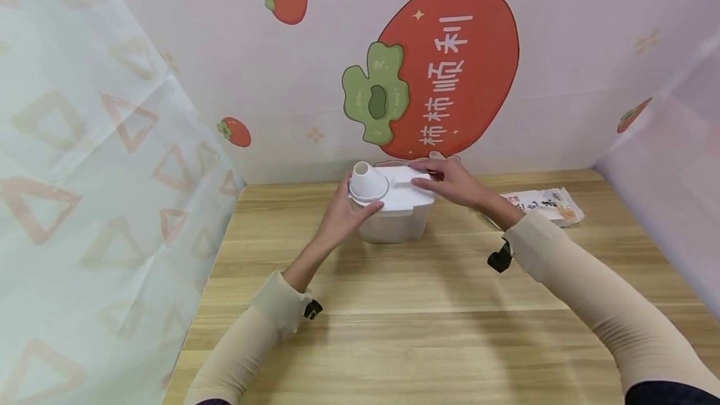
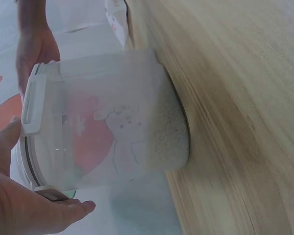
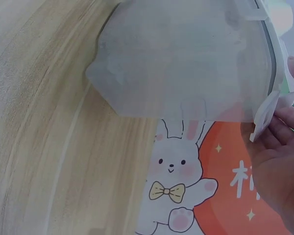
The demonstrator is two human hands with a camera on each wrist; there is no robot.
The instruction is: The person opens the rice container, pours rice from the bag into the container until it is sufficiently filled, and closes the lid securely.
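A translucent plastic storage box (image 1: pixel 394 227) stands upright at the back of the table, with pale grains (image 2: pixel 171 122) in its bottom. Its white lid (image 1: pixel 406 200) is on, topped at the left by a white cone-shaped piece (image 1: pixel 368 181). My left hand (image 1: pixel 340 212) grips the lid's left end, thumb at the front edge and fingers around the side clip (image 2: pixel 51 193). At the opposite end my right hand (image 1: pixel 450 182) holds the lid's edge, its fingers against a side clip (image 3: pixel 265 115) that tilts outward. Some right fingertips are hidden behind that clip.
A white printed packet (image 1: pixel 554 206) lies on the wooden table (image 1: pixel 394 342) to the right, partly behind the right forearm. A printed backdrop (image 1: pixel 315 80) rises directly behind the box, and cloth walls stand at the left and right.
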